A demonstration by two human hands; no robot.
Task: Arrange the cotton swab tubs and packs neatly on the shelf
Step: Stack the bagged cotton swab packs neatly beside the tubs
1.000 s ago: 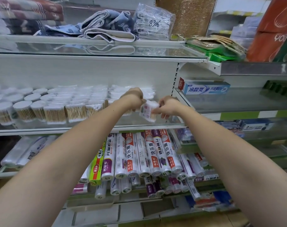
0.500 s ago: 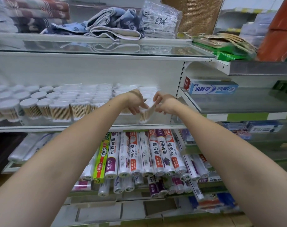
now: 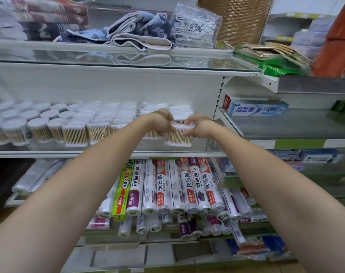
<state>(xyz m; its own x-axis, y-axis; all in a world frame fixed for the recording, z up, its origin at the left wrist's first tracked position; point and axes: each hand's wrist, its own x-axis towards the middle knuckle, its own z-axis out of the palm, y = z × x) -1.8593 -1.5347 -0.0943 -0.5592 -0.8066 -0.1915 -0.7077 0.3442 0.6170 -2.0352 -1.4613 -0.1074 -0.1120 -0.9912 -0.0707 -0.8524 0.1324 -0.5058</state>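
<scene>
A clear pack of wooden cotton swabs (image 3: 178, 137) stands upright at the right end of the middle shelf (image 3: 108, 154). My left hand (image 3: 163, 122) grips its upper left side and my right hand (image 3: 195, 127) grips its upper right side. To the left run rows of square swab packs (image 3: 75, 133) and round swab tubs (image 3: 37, 130) with white lids, several deep. More swab packs (image 3: 157, 107) sit behind my hands, partly hidden.
The shelf's white end wall (image 3: 216, 115) is just right of the held pack. A toothpaste box (image 3: 256, 108) lies on the neighbouring shelf. Folded towels (image 3: 140, 30) lie on the glass shelf above. Plastic wrap rolls (image 3: 167, 186) fill the shelf below.
The pack was tilted and held in front of the shelf; now it stands upright on the shelf's right end, both hands on its top.
</scene>
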